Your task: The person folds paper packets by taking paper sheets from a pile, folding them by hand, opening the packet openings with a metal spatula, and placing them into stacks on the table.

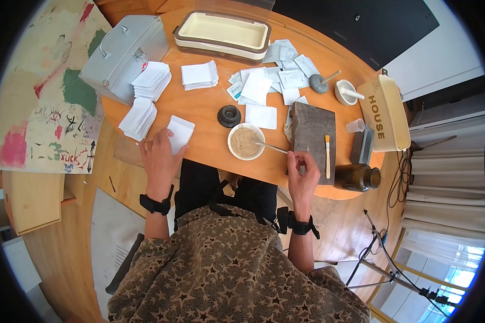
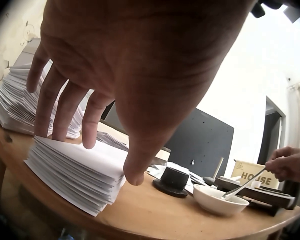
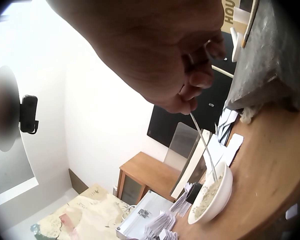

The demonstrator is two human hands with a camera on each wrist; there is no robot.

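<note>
Centrally, the white bowl (image 2: 215,204) stands on the wooden table (image 1: 207,107) and serves as the reference for all positions below, as seen from the head camera. It contains a pale brown powder (image 1: 242,142).

Right hand (image 1: 303,173): located to the right of the bowl. Thumb and fingers pinch the end of a slim metal utensil (image 1: 274,147). The utensil slopes down toward the bowl, its lower end in the powder; the shape of that end is hidden.

Left hand (image 1: 160,156): located to the left of the bowl, fingers spread and nearly straight over a stack of white packets (image 2: 75,175). Fingertips lie at one edge of the stack, the thumb at another. Whether they press on the paper cannot be told.

Surrounding items:
- Far left of the bowl: two fanned packet piles (image 1: 151,82) and, beyond them, a silver case (image 1: 124,56).
- Beyond the bowl, to its left: a low, neat packet pile (image 1: 199,78).
- Just beyond the bowl: a black round stand (image 1: 229,116) and, slightly to the right, loose flat sachets (image 1: 257,86).
- Right of the bowl: a dark slab (image 1: 311,126), with a flat brush (image 1: 327,156) lying on it.
- Farther right of the bowl: a grey block (image 1: 362,146), a brown bottle (image 1: 355,178) lying on its side, and a cream box (image 1: 385,116) lettered HOUSE.
</note>
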